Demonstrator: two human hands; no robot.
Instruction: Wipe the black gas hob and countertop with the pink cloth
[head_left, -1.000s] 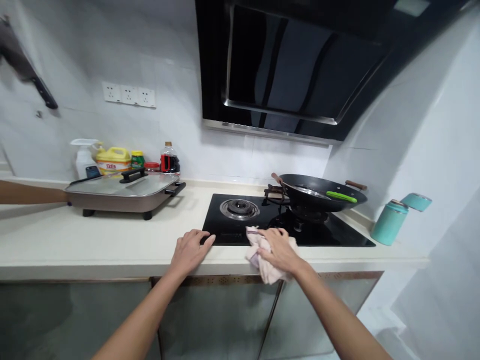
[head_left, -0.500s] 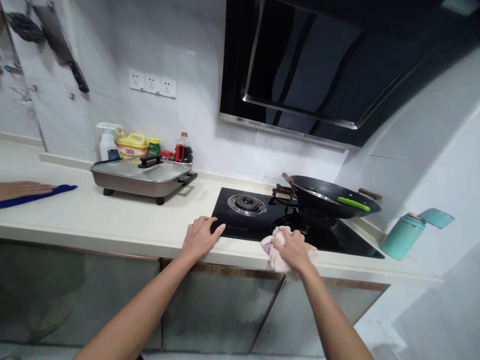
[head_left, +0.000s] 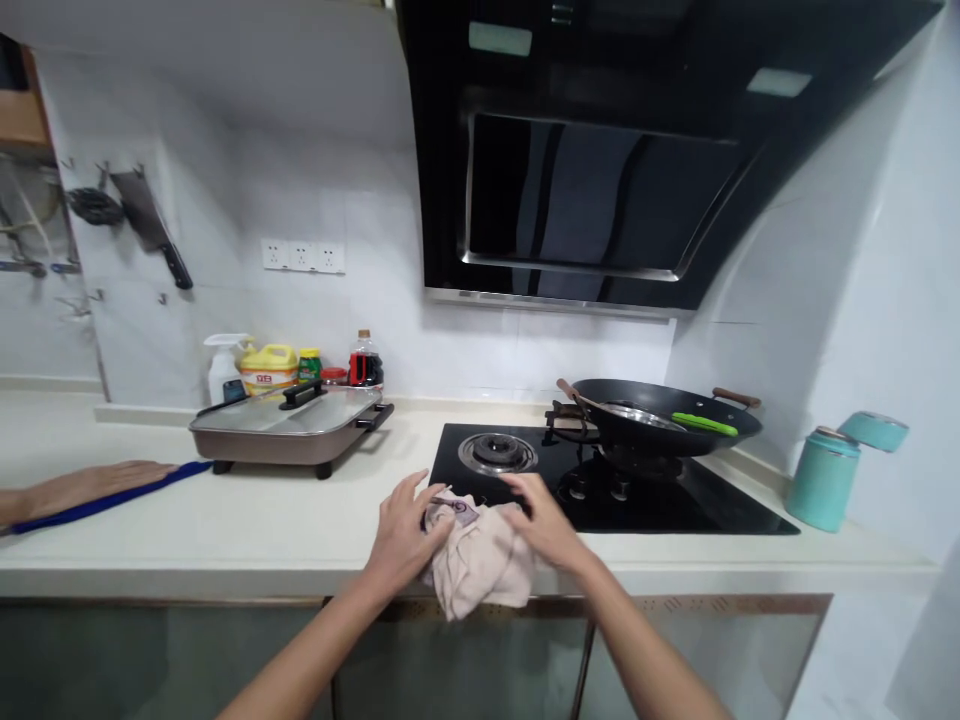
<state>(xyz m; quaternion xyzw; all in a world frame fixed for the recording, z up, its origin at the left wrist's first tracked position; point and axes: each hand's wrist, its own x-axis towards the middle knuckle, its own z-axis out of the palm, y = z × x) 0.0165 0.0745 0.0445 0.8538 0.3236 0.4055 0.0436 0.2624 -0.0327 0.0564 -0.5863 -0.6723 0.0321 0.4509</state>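
A crumpled pale pink cloth (head_left: 484, 562) with a purple patch lies at the front edge of the black gas stove (head_left: 694, 503), partly hanging over the counter's edge. My left hand (head_left: 405, 530) is at the cloth's left side, fingers apart and curved, the thumb touching the fabric. On the cloth's other side, my right hand (head_left: 551, 522) has its fingers spread, the tips at the fabric. Neither hand visibly grips it.
A wok (head_left: 660, 420) with a green-handled tool (head_left: 705, 424) sits on the right burner. An electric pan (head_left: 285, 435) stands left; a turquoise flask (head_left: 823, 480) stands right. Another person's hand (head_left: 97, 488) presses a blue cloth (head_left: 112, 508). The range hood (head_left: 570, 220) overhangs the stove.
My right hand and the pink cloth have moved left to my left hand, and the right fingers have loosened. The other person's hand has slid right with the blue cloth. The view has tilted up.
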